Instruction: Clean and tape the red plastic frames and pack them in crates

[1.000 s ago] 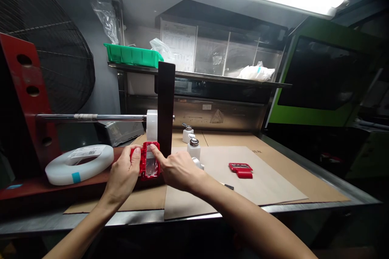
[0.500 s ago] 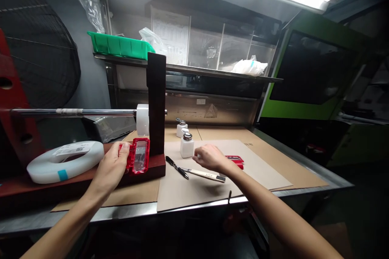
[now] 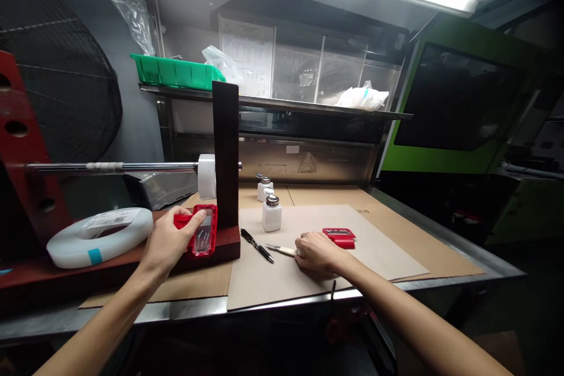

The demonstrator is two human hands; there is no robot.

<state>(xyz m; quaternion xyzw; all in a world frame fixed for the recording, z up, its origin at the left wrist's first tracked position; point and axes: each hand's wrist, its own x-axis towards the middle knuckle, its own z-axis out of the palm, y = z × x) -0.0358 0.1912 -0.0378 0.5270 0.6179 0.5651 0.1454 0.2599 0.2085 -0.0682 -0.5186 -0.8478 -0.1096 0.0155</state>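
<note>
My left hand (image 3: 170, 241) is closed on a red plastic case (image 3: 212, 229) with a clear window, held upright before the dark post; its thumb lies over the window. My right hand (image 3: 319, 251) is down on the cardboard, fingers closed round the pale handle of a craft knife (image 3: 285, 251). The thin metal blade points left, and the handle's far end is hidden under the hand. A black pen (image 3: 257, 245) lies left of the knife. Just beyond my right hand rests a second red case (image 3: 341, 239), lying open.
White pump bottles (image 3: 272, 214) stand behind the pen. At left, a roll of clear film (image 3: 99, 238) lies on the red-brown stand base, under a metal rod (image 3: 154, 167) carrying a white roll (image 3: 207, 176). A shelf above holds a green bin (image 3: 176, 72).
My right hand has moved down and right from near the bottle onto the knife handle and closed on it. My left thumb has shifted across the red case's window.
</note>
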